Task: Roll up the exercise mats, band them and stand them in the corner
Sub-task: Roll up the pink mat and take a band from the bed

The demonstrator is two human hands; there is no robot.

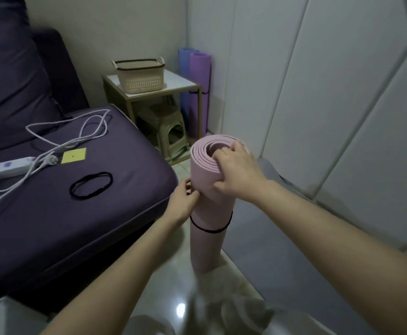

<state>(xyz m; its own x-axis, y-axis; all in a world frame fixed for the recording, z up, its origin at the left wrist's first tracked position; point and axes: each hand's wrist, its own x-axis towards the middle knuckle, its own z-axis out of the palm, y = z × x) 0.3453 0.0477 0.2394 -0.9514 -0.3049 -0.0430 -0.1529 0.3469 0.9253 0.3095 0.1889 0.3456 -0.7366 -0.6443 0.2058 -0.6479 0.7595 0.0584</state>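
A rolled pink mat [207, 240] stands upright on the floor in front of me, with a black band [209, 229] around its middle. My right hand [236, 172] grips the top rim, fingers hooked into the roll's open end. My left hand [184, 201] presses against the mat's left side just below the top. A second black band [91, 184] lies loose on the purple sofa seat. In the far corner stand two rolled mats, one blue [185, 68] and one purple [199, 97], each with a dark band.
The purple sofa [76, 213] fills the left, carrying a white power strip [6, 166], white cables and a yellow square. A side table [185, 81] with a beige basket [140, 76] and a stool beneath stands before the corner. A grey mat [294, 250] lies flat at right.
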